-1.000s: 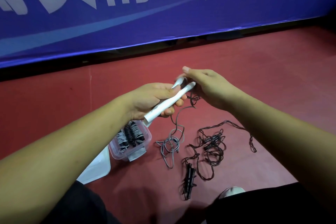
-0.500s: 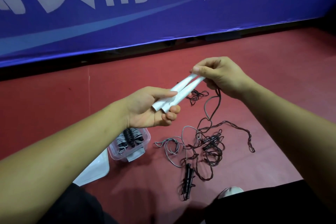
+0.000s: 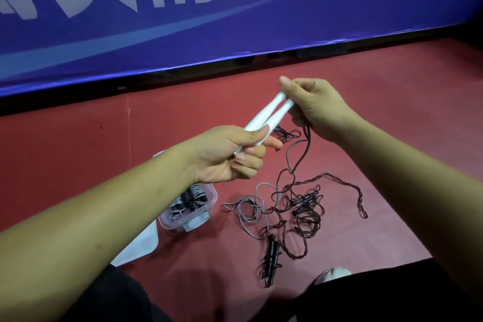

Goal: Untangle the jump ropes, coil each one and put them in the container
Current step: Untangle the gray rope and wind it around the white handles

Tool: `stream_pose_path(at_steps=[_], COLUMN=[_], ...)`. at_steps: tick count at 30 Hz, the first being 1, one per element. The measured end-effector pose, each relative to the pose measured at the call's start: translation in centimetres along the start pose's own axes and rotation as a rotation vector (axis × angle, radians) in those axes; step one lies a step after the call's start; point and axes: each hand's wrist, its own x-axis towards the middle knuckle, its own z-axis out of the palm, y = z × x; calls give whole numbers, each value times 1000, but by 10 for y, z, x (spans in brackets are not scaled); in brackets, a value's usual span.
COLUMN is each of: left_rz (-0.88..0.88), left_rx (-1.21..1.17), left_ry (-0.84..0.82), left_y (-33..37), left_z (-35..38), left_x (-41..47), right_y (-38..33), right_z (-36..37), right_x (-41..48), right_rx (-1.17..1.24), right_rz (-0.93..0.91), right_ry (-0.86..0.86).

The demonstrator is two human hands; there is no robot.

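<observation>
Below a blue banner [image 3: 183, 42], on the red floor [image 3: 78, 154], tangled jump ropes [image 3: 300, 206] sprawl beside a clear container [image 3: 213, 197] holding coiled ropes [image 3: 190, 197]. The left hand [image 3: 224, 154] and right hand [image 3: 316, 104] grip opposite ends of two white handles [image 3: 264, 115], their cord [image 3: 300, 157] apparently trailing down.

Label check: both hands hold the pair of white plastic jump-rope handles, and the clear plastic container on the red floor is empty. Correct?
Not empty: the head view shows coiled black and grey jump ropes inside the clear plastic container. The left hand and right hand do both hold the white plastic handles.
</observation>
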Motion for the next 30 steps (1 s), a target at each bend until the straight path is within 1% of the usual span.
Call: stream_pose_path(at_steps=[2,4,7,10,12,14,17,19,22,26,28,30], left_rz=[72,179,358,482,539,566,555,575,607,641,659,666], left_rx=[-29,-117,-282,-396,-495,-589,-529,-492,-455,-510,-530,-540], left_ry=[14,41,128,241,298,323,400,426,405,405,406,411], left_y=[3,8,16,21,25,27,28,27,26,28,32,36], left_z=[0,-3,-10,-16,-20,-23,-23,-24,-24,-21,-23,-30], left_x=[1,1,3,7,9,9,9,11,13,13,10,7], right_y=[-4,-4,1,-2,-8,-12,-11,-8,-10,-10,-5,-2], right_z=[1,-1,-1,7,13,18,26,33,45,58,66,74], right_x=[2,3,-2,-8,-10,-11,-15,-19,-24,-35,-40,-43], right_rx=[140,167,37,-157,-135,-66,49,56,50,-95,-41,15], right_rz=[22,64,154,151,170,205,271,283,282,278,306,325], right_ry=[2,-39,-143,-188,-198,-214,-274,-301,-313,-420,-441,-410])
